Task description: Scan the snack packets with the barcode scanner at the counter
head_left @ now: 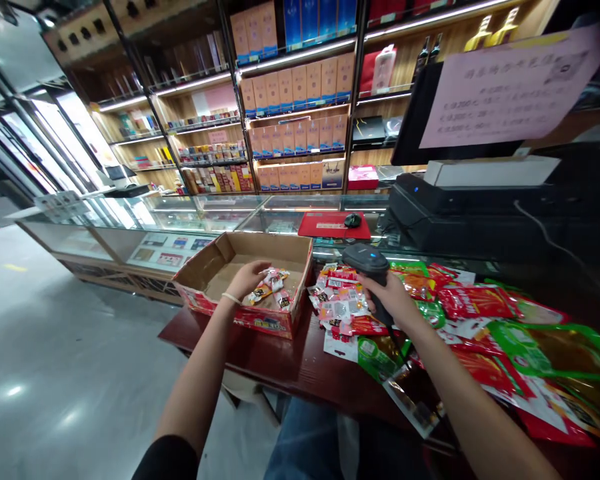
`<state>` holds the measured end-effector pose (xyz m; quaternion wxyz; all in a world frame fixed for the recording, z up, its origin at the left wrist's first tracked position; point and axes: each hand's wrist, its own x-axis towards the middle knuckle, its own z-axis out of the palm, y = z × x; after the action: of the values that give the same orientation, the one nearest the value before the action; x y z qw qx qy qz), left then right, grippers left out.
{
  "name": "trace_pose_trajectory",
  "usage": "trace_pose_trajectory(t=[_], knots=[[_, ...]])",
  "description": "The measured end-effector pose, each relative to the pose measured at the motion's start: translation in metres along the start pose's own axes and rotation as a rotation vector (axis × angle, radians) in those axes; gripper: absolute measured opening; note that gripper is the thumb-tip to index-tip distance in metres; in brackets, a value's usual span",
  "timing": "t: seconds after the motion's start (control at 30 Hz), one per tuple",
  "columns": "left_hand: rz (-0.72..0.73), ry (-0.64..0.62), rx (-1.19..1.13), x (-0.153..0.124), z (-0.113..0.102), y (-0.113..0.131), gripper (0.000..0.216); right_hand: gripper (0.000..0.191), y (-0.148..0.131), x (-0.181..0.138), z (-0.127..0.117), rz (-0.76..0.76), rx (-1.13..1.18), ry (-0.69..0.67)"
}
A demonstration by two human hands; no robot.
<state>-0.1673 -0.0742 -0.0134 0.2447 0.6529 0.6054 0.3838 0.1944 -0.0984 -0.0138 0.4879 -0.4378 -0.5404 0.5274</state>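
Snack packets point(283, 300) are lying in the carton point(255, 243), just right of the nearer left hand point(250, 279); its fingers are half-curling, grip indeterminate; the right hand point(395, 300) is firmly grasping the scanner point(366, 260).

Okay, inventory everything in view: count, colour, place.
table: one, dark red, foreground
cardboard box: one, brown and red, on table
small packets: several, white and orange, in box
snack packets: many, red and green, on table
scanner: one, black, right of box
mat: one, red, on glass counter
mouse: one, black, on mat
monitor: one, black, behind pink paper
shelf boxes: many, tan and blue, background
left hand: one, bare, in box
right hand: one, bare, around scanner
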Motion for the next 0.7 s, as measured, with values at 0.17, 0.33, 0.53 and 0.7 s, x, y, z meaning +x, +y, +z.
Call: trace_pose_trajectory(t=[0.17, 0.33, 0.53, 0.7], knots=[[0.005, 0.116, -0.066, 0.003, 0.007, -0.008, 0.031, 0.041, 0.003, -0.001, 0.004, 0.027, -0.018, 0.012], [0.03, 0.152, -0.185, 0.0, 0.01, 0.0, 0.036, 0.038, 0.001, -0.006, -0.008, -0.011, -0.032, 0.02], [0.007, 0.069, -0.34, -0.011, 0.027, 0.044, 0.046, 0.038, 0.003, -0.017, -0.032, 0.022, -0.04, 0.077], [0.175, -0.01, -0.296, -0.022, 0.063, 0.091, 0.039, 0.033, 0.007, -0.03, -0.059, 0.003, -0.06, 0.136]])
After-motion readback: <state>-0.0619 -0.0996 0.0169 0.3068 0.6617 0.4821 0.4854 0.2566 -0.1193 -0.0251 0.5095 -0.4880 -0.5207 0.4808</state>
